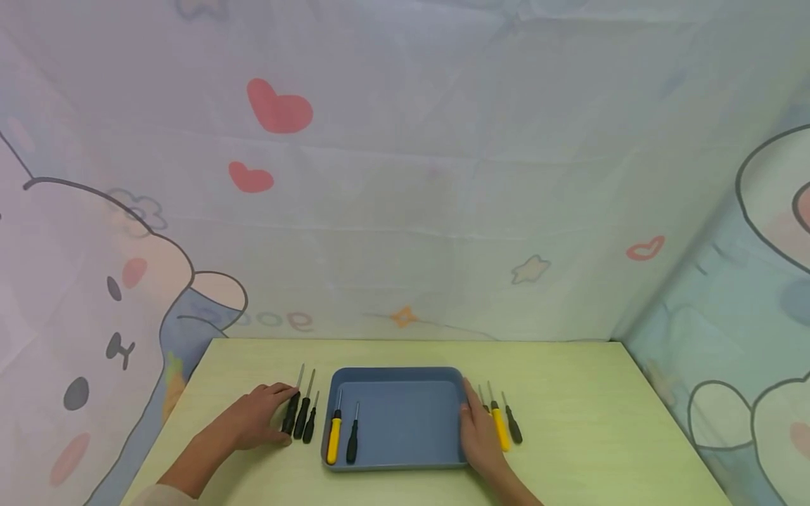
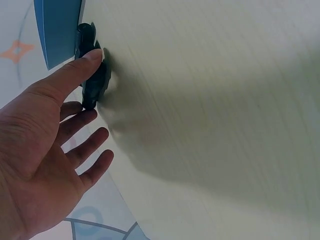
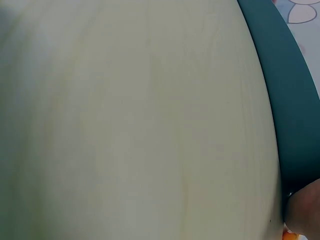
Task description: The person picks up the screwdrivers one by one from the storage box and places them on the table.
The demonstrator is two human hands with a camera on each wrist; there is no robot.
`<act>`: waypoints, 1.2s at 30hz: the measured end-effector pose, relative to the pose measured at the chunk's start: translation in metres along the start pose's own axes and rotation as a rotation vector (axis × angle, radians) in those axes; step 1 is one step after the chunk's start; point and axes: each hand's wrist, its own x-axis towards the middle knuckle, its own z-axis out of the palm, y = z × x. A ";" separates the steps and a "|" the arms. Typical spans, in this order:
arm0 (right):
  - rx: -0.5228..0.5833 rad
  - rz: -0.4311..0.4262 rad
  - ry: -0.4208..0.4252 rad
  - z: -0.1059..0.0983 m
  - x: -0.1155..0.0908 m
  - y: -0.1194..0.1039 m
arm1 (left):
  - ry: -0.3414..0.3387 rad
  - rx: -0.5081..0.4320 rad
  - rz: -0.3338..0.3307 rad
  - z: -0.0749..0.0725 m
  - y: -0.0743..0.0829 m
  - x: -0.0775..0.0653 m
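Observation:
My left hand (image 1: 258, 416) reaches over the leftmost black screwdriver (image 1: 290, 414). Its thumb and forefinger are at either end of the handle, and the other fingers spread loosely in the left wrist view. Two more black screwdrivers, a middle one (image 1: 302, 417) and a shorter one (image 1: 309, 426), lie right beside it. My right hand (image 1: 482, 434) grips the right rim of a blue-grey tray (image 1: 405, 466), thumb at the edge. Inside the tray's left part lie a yellow-handled screwdriver (image 1: 333, 440) and a small black screwdriver (image 1: 352, 443).
Right of the tray lie another yellow-handled screwdriver (image 1: 500, 429), a black screwdriver (image 1: 514, 426) and one more partly hidden behind my right hand. Everything rests on a pale wood-grain table (image 1: 582, 422). Printed cloth (image 1: 405, 211) closes off the back and both sides.

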 end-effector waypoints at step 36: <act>-0.006 0.000 0.014 0.001 0.000 0.001 | 0.063 0.030 0.065 -0.024 0.006 -0.006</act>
